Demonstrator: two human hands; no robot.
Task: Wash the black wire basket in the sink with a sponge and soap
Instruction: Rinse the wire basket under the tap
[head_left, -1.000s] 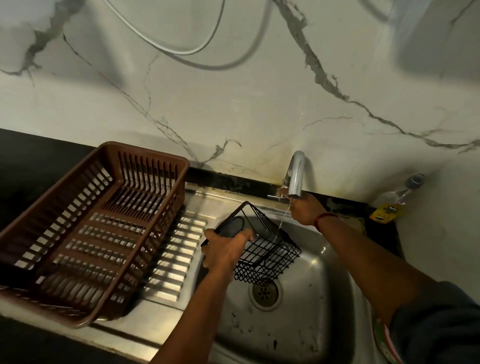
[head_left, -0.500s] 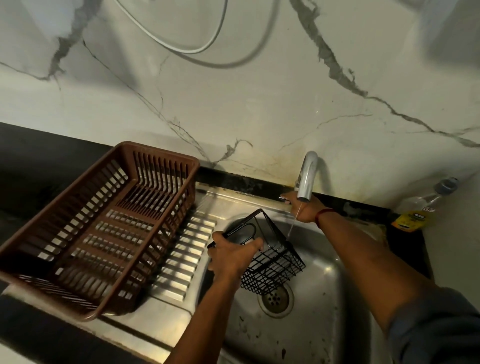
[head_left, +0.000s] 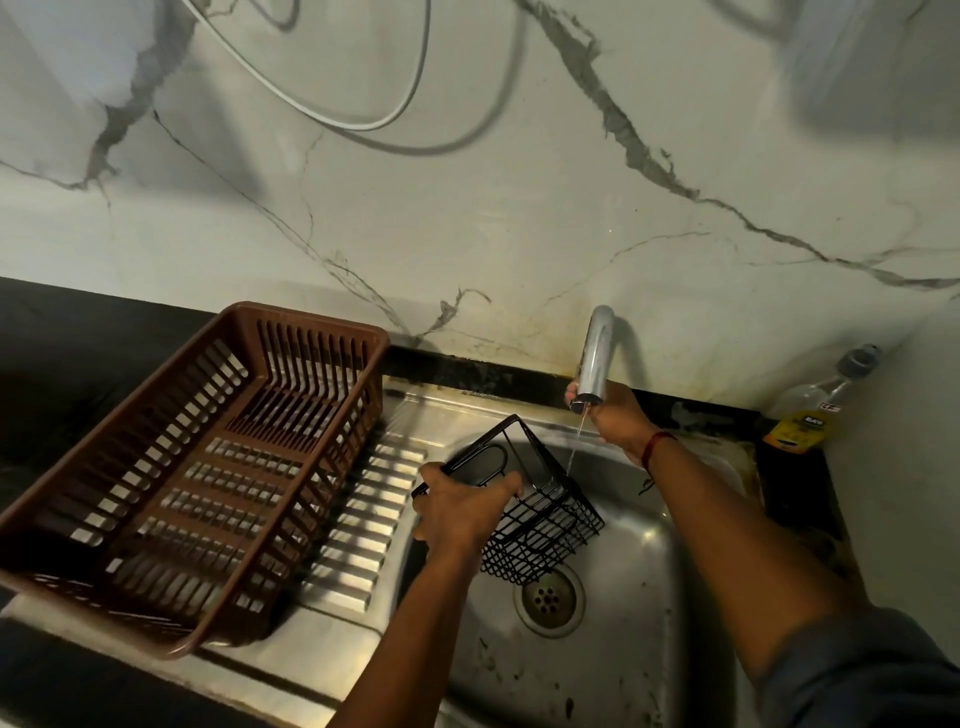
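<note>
black wire basket (head_left: 540, 514) over sink (head_left: 649, 597) above drain (head_left: 548, 600), tilted, mouth up-left, base toward drain | left hand (head_left: 462, 512) gripping near rim | right hand (head_left: 615, 418) behind tap (head_left: 595, 358), grip hidden | brown crate (head_left: 208, 467) left on drainboard (head_left: 363, 519)

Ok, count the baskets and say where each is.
2. The black wire basket is held over the sink by the left hand; the brown plastic basket sits on the drainboard, left of it.

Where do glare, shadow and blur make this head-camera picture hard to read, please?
Head view: dim, warm light; glare on the drainboard ribs beside the brown rack; the cable throws a soft shadow on the marble wall; the corner bottle is dark and soft; the black wire basket is sharp.
</note>
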